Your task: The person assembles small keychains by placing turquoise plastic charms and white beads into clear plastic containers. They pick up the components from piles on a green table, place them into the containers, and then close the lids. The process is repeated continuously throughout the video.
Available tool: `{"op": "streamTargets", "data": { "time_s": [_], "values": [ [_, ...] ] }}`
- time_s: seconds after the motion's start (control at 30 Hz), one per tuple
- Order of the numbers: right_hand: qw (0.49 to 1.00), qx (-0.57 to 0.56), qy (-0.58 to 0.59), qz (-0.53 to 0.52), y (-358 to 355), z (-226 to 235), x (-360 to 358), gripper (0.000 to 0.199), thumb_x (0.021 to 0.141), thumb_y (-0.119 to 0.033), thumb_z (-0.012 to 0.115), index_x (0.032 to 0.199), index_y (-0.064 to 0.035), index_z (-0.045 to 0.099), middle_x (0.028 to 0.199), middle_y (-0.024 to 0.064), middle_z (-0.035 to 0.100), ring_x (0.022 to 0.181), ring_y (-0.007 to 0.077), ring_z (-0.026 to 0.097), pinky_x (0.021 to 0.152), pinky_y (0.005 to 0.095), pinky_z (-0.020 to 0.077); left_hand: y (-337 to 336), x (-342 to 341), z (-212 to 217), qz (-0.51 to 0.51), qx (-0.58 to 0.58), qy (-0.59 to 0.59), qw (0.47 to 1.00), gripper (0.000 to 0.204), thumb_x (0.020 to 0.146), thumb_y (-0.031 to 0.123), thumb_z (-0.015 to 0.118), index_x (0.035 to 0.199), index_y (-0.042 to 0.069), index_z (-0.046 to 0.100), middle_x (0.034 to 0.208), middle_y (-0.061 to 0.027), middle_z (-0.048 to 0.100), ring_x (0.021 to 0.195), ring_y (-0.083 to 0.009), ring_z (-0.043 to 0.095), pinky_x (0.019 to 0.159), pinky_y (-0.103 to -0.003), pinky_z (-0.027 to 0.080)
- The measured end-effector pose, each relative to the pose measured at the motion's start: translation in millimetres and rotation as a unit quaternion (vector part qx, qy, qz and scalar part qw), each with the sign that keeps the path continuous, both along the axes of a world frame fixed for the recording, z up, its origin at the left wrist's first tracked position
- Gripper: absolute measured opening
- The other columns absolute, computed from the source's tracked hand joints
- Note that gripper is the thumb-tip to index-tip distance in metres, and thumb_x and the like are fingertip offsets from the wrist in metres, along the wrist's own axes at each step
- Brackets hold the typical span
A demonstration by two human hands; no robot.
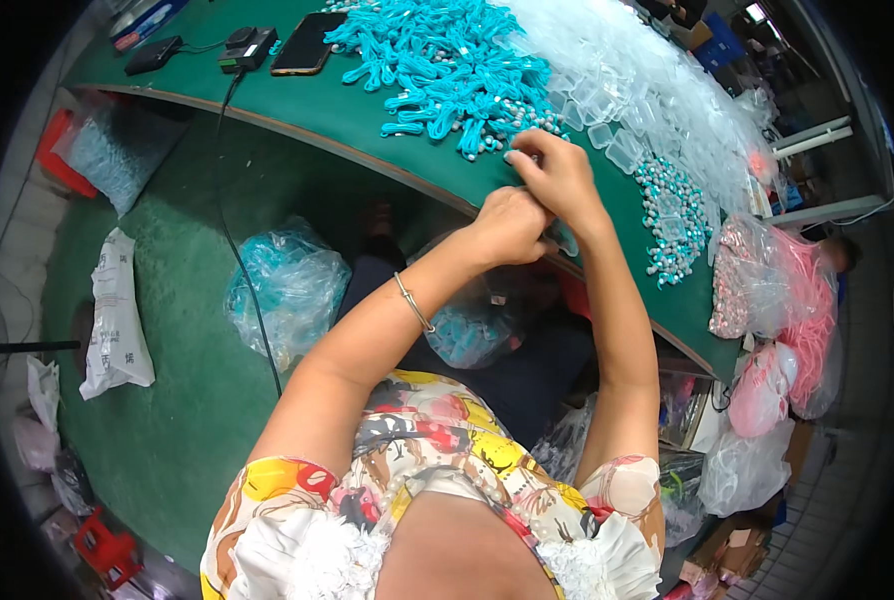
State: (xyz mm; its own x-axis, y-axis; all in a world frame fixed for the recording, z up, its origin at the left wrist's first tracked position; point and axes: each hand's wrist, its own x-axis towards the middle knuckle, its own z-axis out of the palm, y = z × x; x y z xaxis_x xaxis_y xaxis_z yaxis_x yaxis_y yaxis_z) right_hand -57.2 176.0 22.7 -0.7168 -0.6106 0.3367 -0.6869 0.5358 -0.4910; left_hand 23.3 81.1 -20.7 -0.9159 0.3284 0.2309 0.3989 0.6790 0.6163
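My left hand [515,224] is curled closed at the front edge of the green table, its palm and fingertips mostly hidden. A clear, teal-tinted piece [565,239] shows beside its fingers, too little of it to name. Crossing just over it, my right hand [559,178] has its thumb and fingers bent together; what they hold, if anything, I cannot make out. Just beyond lies a heap of bundled turquoise cords [457,70] with small silvery beads at their ends. Small clear plastic boxes [624,150] lie to the right, next to a pile of teal and silver beads [670,220].
On the table's [297,100] far left lie a phone [309,44] and a small black device [248,48] with a cable hanging down. Bags of turquoise pieces [285,290] stand below. Pink cords [805,290] and bagged beads [742,275] hang at the right edge.
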Motion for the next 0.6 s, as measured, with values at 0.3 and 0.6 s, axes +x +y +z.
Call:
{"op": "streamTargets", "data": {
  "time_s": [0.3, 0.6],
  "values": [
    [0.987, 0.128, -0.024, -0.095, -49.7, -16.9, -28.3, 0.029, 0.076, -0.038, 0.071, 0.077, -0.0089, 0.076, 0.072, 0.0143, 0.070, 0.073, 0.0318, 0.070, 0.069, 0.0424, 0.0537, 2.7, -2.6, -8.2, 0.022, 0.020, 0.013, 0.999, 0.043, 0.075, 0.031, 0.076, 0.108, 0.007, 0.065, 0.103, -0.0168, 0.067, 0.097, -0.0387, 0.062, 0.083, -0.048, 0.050],
    [0.995, -0.046, -0.068, -0.056, 57.3, 19.4, -0.1, 0.017, 0.079, -0.018, 0.071, 0.085, -0.0014, 0.071, 0.074, 0.0089, 0.069, 0.065, 0.0180, 0.065, 0.061, 0.0325, 0.0500, 1.3, 2.3, -4.5, 0.039, 0.057, 0.069, 0.995, 0.047, 0.070, 0.026, 0.082, 0.109, 0.009, 0.064, 0.094, -0.0105, 0.060, 0.092, -0.0324, 0.062, 0.079, -0.044, 0.050]
  ]
}}
